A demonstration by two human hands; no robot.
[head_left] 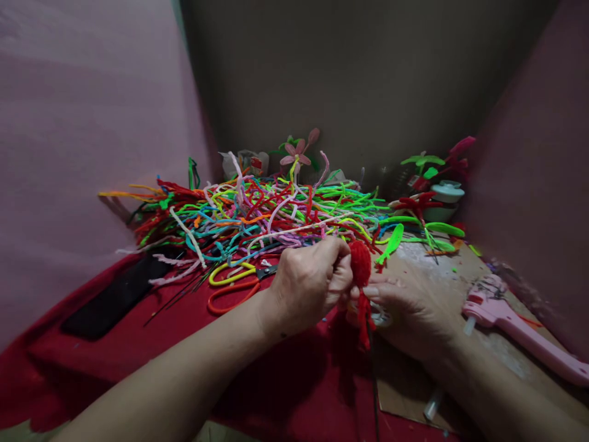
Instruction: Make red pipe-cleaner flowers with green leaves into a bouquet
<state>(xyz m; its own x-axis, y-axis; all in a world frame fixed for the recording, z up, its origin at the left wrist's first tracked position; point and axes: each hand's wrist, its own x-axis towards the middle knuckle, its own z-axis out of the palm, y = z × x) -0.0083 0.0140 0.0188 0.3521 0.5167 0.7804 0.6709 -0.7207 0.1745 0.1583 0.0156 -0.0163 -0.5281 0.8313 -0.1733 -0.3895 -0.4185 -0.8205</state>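
Between my hands a red pipe-cleaner flower bud (361, 264) stands upright, its red ends hanging below it around a thin dark stem (375, 380). My left hand (308, 276) is closed, its thumb and fingers pinched at the bud's left side. My right hand (405, 301) grips the bud's lower part from the right, thumb across its base; some of its fingers are hidden behind. Just left of my left hand lie scissors (235, 286) with yellow and orange-red handles, their blade tips hidden behind the hand. A green pipe-cleaner leaf (391, 245) lies beyond the bud.
A large tangled heap of coloured pipe cleaners (276, 212) fills the back. At left, a black phone (119, 294) lies on the red cloth (276, 374). A pink glue gun (515, 322) rests on cardboard (405, 399) at right, near a clear glue stick (433, 405).
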